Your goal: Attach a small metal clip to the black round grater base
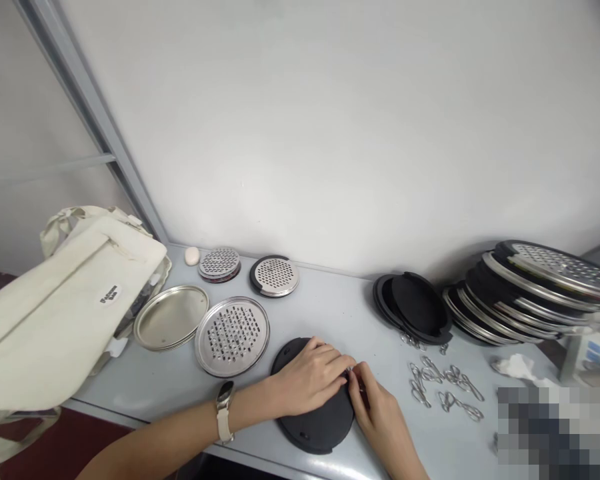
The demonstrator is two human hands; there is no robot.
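Note:
A round black lid (315,417) lies flat on the grey table near the front edge. My left hand (310,380), with a pale watch on the wrist, rests on top of the lid, fingers curled toward its right rim. My right hand (375,407) meets it there, fingers pinched on a small metal clip (353,373) at the lid's edge. Several loose metal clips (445,387) lie just to the right of my hands.
A perforated metal disc (231,337) and a plain metal plate (170,317) lie left of the lid. Two smaller grater discs (275,275) sit by the wall. Black lids (414,307) and a leaning stack of discs (530,293) stand right. A cream cloth bag (55,307) fills the left.

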